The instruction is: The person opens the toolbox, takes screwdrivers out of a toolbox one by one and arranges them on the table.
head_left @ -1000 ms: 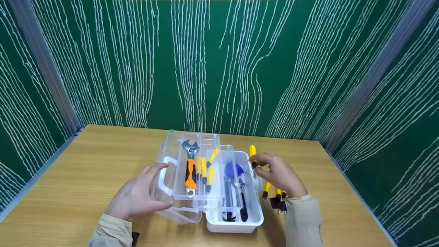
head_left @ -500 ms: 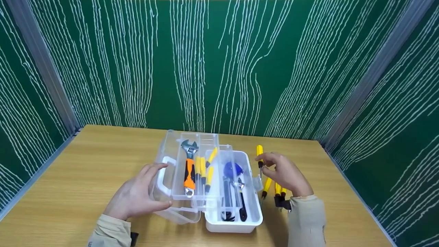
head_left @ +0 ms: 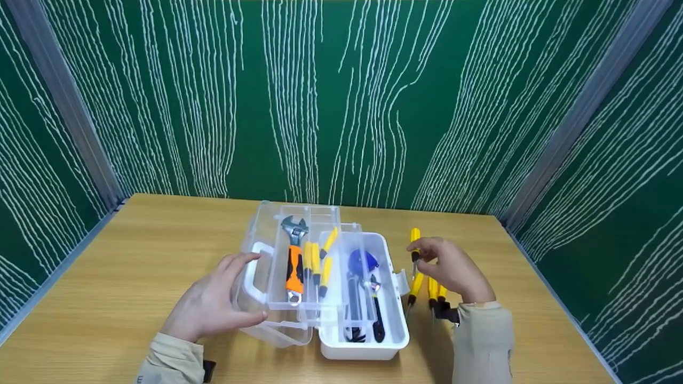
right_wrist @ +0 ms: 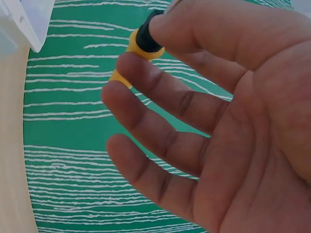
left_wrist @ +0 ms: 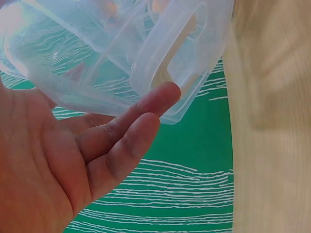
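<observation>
My right hand [head_left: 451, 266] pinches a yellow-and-black-handled screwdriver [head_left: 415, 242] just right of the toolbox, its handle pointing up and away. In the right wrist view, thumb and fingertips meet at the black collar of the handle [right_wrist: 149, 36]. The white toolbox base [head_left: 365, 352] stands open, its clear lid [head_left: 277, 333] folded left. My left hand [head_left: 211, 301] spans the lid beside its white handle [head_left: 257, 272], fingers extended and thumb apart. In the left wrist view, fingertips [left_wrist: 167, 94] lie right at the lid's handle.
Clear trays hold an orange-handled adjustable wrench [head_left: 295, 261] and several yellow-handled tools [head_left: 316, 261]. In the base lie a blue round item [head_left: 364, 262] and a black-handled tool [head_left: 378, 320]. More yellow-handled screwdrivers [head_left: 416, 287] lie on the wooden table [head_left: 160, 256] under my right hand.
My right hand has moved right, away from the toolbox's right edge, carrying the screwdriver. The left hand and the toolbox have stayed in place.
</observation>
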### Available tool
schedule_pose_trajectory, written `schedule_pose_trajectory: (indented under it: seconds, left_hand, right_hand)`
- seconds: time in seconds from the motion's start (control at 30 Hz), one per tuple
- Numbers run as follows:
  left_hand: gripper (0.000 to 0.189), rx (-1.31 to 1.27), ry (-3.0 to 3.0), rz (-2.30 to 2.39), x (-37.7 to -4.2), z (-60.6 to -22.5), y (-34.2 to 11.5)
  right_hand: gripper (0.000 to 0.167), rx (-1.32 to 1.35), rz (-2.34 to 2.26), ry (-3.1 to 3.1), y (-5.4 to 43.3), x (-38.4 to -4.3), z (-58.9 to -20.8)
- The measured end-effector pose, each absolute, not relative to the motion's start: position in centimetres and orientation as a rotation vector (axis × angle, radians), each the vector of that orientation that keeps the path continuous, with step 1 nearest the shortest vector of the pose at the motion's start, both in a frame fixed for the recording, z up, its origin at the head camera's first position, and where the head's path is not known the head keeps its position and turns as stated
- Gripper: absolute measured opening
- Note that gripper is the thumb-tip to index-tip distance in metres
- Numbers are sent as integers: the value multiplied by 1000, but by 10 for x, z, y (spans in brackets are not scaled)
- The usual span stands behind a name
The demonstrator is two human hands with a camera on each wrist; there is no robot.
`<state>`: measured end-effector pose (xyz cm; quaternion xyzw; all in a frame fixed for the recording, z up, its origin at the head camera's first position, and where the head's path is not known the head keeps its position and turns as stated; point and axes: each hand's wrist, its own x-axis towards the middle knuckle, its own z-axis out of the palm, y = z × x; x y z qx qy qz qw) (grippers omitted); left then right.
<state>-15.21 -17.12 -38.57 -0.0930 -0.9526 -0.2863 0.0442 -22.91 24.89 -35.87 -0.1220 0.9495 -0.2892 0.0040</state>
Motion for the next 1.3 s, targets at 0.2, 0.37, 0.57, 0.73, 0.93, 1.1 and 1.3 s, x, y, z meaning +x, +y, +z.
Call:
schedule_pose_trajectory:
  seconds: [0.2,0.37,0.57,0.73,0.93,1.1,1.3]
  left_hand:
    - [97,-276,-2920,-877,-153,-386,-171]
    - [98,-268,-2923,-884,-153,-385,-171]
    - [100,-261,-2936,-885,-153,-385,-170]
    - [100,-262,-2941,-892,-153,-384,-169]
    - [98,-292,-2921,-884,-152,-385,-171]
    - [96,-302,-2910,-882,-152,-385,-171]
    - [98,-283,-2939,-881,-153,-385,-171]
  right_hand:
    - [32,-305,-856,2954,253,-230,-360]
    - [30,-259,-821,2941,255,-232,-362]
    - [31,-197,-809,2920,258,-233,-364]
    - [33,-154,-810,2905,261,-234,-365]
    - [30,-162,-822,2880,263,-237,-370]
    - [29,-147,-801,2853,265,-242,-376]
    - [30,-91,-792,2814,264,-246,-382]
